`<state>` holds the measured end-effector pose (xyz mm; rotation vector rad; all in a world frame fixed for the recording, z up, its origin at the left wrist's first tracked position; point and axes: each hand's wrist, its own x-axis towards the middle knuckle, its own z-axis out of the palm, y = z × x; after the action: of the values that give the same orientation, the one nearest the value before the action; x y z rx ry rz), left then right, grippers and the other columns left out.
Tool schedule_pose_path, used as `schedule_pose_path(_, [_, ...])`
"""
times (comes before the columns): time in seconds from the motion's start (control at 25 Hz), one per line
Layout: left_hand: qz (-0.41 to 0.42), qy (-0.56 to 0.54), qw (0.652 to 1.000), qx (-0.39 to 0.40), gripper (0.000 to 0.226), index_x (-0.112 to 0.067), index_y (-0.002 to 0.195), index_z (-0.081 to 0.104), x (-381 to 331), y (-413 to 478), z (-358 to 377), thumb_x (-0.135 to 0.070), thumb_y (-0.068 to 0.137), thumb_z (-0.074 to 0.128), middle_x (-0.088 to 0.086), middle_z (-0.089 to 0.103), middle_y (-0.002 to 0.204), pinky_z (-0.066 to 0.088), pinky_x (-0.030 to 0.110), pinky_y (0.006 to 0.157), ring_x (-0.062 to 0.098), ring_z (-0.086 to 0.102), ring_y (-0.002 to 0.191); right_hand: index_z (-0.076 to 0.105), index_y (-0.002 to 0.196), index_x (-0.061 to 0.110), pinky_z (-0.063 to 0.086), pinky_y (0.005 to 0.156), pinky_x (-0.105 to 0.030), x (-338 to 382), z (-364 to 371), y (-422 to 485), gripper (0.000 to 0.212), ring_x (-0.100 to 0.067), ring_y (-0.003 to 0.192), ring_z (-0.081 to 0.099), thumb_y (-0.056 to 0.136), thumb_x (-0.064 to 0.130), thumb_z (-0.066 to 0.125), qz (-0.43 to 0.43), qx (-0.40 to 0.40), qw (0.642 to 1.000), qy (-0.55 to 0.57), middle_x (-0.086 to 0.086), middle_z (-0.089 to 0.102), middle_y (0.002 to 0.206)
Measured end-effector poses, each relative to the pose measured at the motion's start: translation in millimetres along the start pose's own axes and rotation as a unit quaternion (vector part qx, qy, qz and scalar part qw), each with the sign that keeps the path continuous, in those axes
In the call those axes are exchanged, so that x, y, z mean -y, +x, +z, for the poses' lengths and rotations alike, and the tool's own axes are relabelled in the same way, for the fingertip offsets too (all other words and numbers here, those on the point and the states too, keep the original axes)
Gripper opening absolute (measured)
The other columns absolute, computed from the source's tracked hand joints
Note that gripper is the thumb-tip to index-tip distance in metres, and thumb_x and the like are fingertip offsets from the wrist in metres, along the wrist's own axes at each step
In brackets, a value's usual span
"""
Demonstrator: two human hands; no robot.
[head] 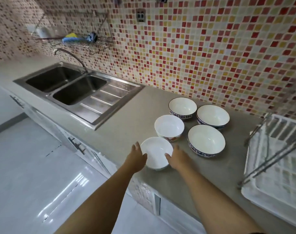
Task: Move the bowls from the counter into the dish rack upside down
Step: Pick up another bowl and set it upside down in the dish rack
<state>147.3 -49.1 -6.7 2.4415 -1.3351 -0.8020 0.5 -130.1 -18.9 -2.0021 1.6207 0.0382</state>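
Bowls, five in all, upright on the grey counter [130, 115] between the sink [79, 92] and the dish rack [278, 166], none yet in the rack. Nearest bowl [156, 152], plain white, close to the counter's front edge, flanked by both hands. Left hand [137, 157] spread open against its left side, fingers loose, thumb at or just over the rim. Right hand [176, 157] likewise open at its right side, thumb tip touching the rim. Nothing yet gripped or lifted as far as could be told. Second white bowl [169, 127] just behind, almost touching the near one; three blue-rimmed bowls [206, 141] [213, 116] [182, 108] further right and back, packed close together. Likely trouble from here: a smooth glazed wall slipping out of a half-closed two-handed pinch during the flip, and a drop off the front edge onto the tiled floor [34, 166]. Also a knock against the white neighbour on lifting, given the tight gap. Also a clip on the rack's slanted metal bars [272, 157] while carried rightward, or on the big blue-rimmed bowl standing across that path. Best open room above the bowls and along the bare strip of counter in front of the rack; bare counter also to the left, toward the sink's ribbed draining board [101, 102]
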Motion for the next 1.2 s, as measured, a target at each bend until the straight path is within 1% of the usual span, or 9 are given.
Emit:
schedule_pose_path(0.16, [-0.017,0.049,0.999,-0.016,0.071,0.0,0.149,0.001,9.1,-2.2,3.7,-0.007,0.092,0.044,0.025,0.047,0.137,0.038,0.042,0.104,0.039,0.048,0.125,0.035,0.135,0.001,0.044,0.096,-0.038,13.0,3.5,-2.0,0.045,-0.035,0.122,0.051,0.091,0.007,0.044,-0.029,0.0,0.998,-0.056,-0.021,0.051,0.133])
schedule_pose_path(0.32, [0.005,0.058,0.996,-0.068,0.052,0.001,0.138,0.032,7.8,-4.2,-44.4,-0.001,0.087,0.043,0.027,0.056,0.124,0.046,0.043,0.093,0.043,0.055,0.113,0.032,0.136,0.005,0.047,0.082,-0.04,29.8,-22.1,-10.4,0.046,-0.039,0.111,0.056,0.091,0.005,0.037,-0.123,-0.014,0.991,-0.049,-0.024,0.057,0.121])
schedule_pose_path(0.4, [0.025,0.019,0.995,-0.1,0.039,0.0,0.123,0.047,-9.3,-6.8,-80.4,-0.001,0.084,0.041,0.028,0.06,0.115,0.054,0.044,0.084,0.044,0.059,0.103,0.035,0.131,0.003,0.042,0.069,-0.035,42.0,-50.5,-16.9,0.039,-0.039,0.104,0.057,0.092,0.005,0.036,-0.138,-0.057,0.988,-0.028,-0.026,0.059,0.115])
schedule_pose_path(0.52, [0.102,-0.042,0.979,-0.171,0.034,-0.005,0.121,0.051,-54.2,-26.0,-131.3,-0.004,0.089,0.042,0.023,0.062,0.113,0.057,0.045,0.081,0.041,0.062,0.098,0.036,0.132,0.004,0.04,0.069,-0.034,55.0,-107.6,-36.2,0.036,-0.038,0.1,0.059,0.096,0.007,0.036,-0.167,-0.154,0.974,0.011,-0.023,0.063,0.11])
schedule_pose_path(0.64, [0.219,-0.112,0.93,-0.274,0.036,-0.012,0.131,0.047,-101.9,-50.5,-171.6,-0.015,0.095,0.047,0.014,0.062,0.122,0.053,0.047,0.09,0.033,0.062,0.105,0.037,0.134,0.013,0.052,0.084,-0.04,63.3,-172.1,-68.6,0.036,-0.03,0.102,0.061,0.098,0.015,0.041,-0.227,-0.269,0.927,0.128,-0.013,0.062,0.119])
schedule_pose_path(0.72, [0.3,-0.162,0.878,-0.336,0.036,-0.014,0.13,0.048,-137.6,-67.1,-193.3,-0.017,0.095,0.05,0.013,0.063,0.121,0.055,0.051,0.087,0.031,0.062,0.103,0.039,0.135,0.014,0.05,0.091,-0.039,64.2,-220.8,-91.5,0.037,-0.026,0.108,0.059,0.098,0.017,0.043,-0.243,-0.335,0.895,0.168,-0.008,0.058,0.126])
schedule_pose_path(0.96, [0.469,-0.154,0.755,-0.432,0.036,-0.007,0.132,0.05,-265.6,-115.1,-224.4,-0.011,0.096,0.046,0.021,0.065,0.116,0.056,0.045,0.074,0.036,0.065,0.092,0.039,0.139,0.015,0.054,0.079,-0.038,15.1,-356.7,-150.2,0.042,-0.031,0.101,0.061,0.097,0.011,0.041,-0.241,-0.438,0.852,0.154,-0.014,0.059,0.121])
schedule_pose_path(1.08, [0.514,-0.165,0.733,-0.415,0.036,-0.007,0.131,0.049,-322.5,-138.4,-215.7,-0.011,0.095,0.048,0.019,0.065,0.118,0.048,0.034,0.069,0.035,0.064,0.094,0.026,0.148,0.018,0.044,0.057,-0.026,-31.2,-398.4,-184.1,0.053,-0.029,0.076,0.062,0.098,0.007,0.038,-0.248,-0.476,0.837,0.104,-0.011,0.063,0.097])
schedule_pose_path(1.2, [0.545,-0.2,0.751,-0.313,0.035,-0.012,0.128,0.044,-374.5,-157.9,-197.8,-0.017,0.094,0.05,0.01,0.061,0.123,0.051,0.029,0.062,0.025,0.067,0.089,0.017,0.151,0.017,0.043,0.061,-0.032,-87.9,-426.9,-206.3,0.057,-0.03,0.071,0.06,0.099,0.007,0.037,-0.218,-0.522,0.823,0.055,-0.024,0.065,0.098])
